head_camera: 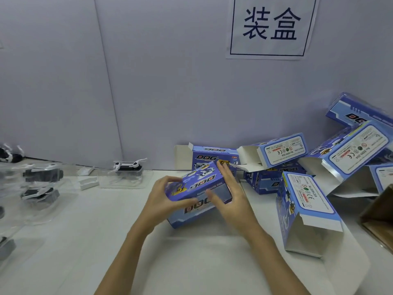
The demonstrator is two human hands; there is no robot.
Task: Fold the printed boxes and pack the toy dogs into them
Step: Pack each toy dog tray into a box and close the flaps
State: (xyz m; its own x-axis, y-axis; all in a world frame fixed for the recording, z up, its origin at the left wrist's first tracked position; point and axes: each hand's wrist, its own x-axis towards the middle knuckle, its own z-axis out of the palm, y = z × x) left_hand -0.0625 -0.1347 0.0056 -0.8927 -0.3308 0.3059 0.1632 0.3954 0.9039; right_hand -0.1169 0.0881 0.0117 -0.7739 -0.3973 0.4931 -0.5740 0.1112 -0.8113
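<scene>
In the head view, the left hand [163,201] and the right hand [231,194] hold one printed box [197,194] between them, just above the white table [191,262], in the middle of the scene. The left fingers [170,178] are curled around the left end of the box and grip it; the right hand lies flatter along the right end, its fingers stretched over the far edge, pressing and not fully closed. I judge the box to be thin card: light, hollow, stiff only along its creases, and easy to dent on its broad faces, so it is better to hold it by the two short ends and near the corners. Its glossy print may be a little slippery. The long axis runs from lower left to upper right, with the far end raised. I cannot tell whether its end flaps are tucked. More folded boxes [306,209] lie in a heap at the right, several with open ends. A toy dog [127,166] in a clear tray stands well apart at the left, near the wall.
</scene>
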